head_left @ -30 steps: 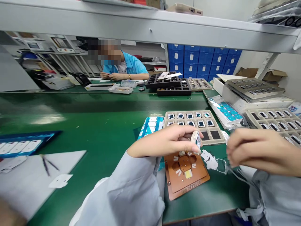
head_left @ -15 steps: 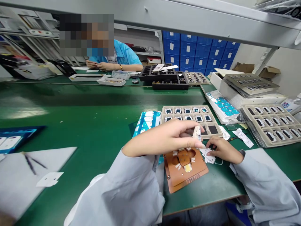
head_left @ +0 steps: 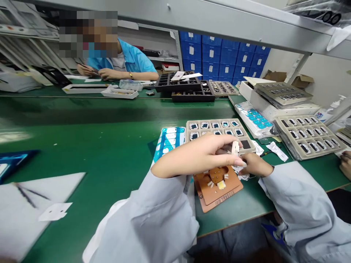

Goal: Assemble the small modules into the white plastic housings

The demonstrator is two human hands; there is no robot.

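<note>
My left hand (head_left: 208, 153) reaches over an orange-brown fixture plate (head_left: 216, 197) and holds a small white part (head_left: 235, 147) on edge between thumb and fingers. The part resembles the white-rimmed pieces in the tray behind it. My right hand (head_left: 256, 164) is closed, its fingertips close against my left thumb tip and the lower end of the part. What is between the right fingers, if anything, is hidden. Under the right fingers lie some thin white cut-out pieces (head_left: 244, 177), partly covered. A rounded recess with pins and a yellow patch shows on the fixture.
Behind my hands is a beige tray (head_left: 209, 122) of white-rimmed dark pieces; a stack of similar trays (head_left: 308, 137) stands right. Blue-and-white sheets (head_left: 171, 138) lie left of the tray. Across the bench sits a co-worker (head_left: 137, 60). Another person's hand (head_left: 346, 164) shows at the right edge.
My right hand has moved up from the white cut-out pieces to the part in my left hand. The view has shifted slightly, and another person's hand now shows at the right edge.
</note>
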